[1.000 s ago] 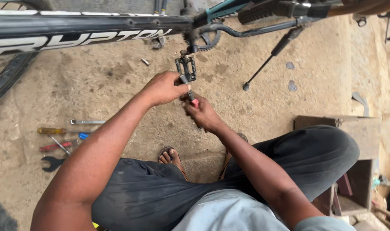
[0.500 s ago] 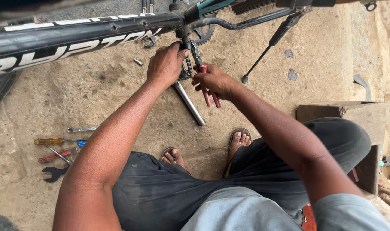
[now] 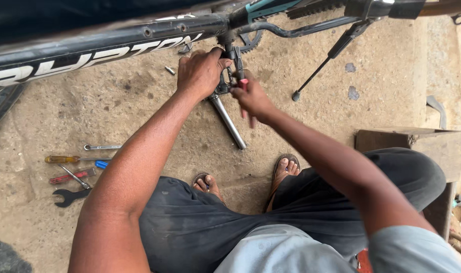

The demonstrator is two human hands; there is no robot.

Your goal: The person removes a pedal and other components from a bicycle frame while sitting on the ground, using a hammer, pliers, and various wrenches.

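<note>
Clamping the bicycle pedal [image 3: 224,81], left hand [image 3: 200,73] grip closed; right hand [image 3: 253,98] pinches red-handled tool [image 3: 243,83].

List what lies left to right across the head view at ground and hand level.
Tools on the ground → left hand → pedal → right hand → kickstand → wooden box.

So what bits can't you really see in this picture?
- Pedal, head view: mostly covered by the left hand, so its shape is unclear.
- Red-handled tool: its tip is hidden behind the right hand, which is blurred.
- Bicycle frame: cut off by the top and left edges; wheels mostly out of view.
- Tools on the ground: too small to tell apart exactly.
</note>
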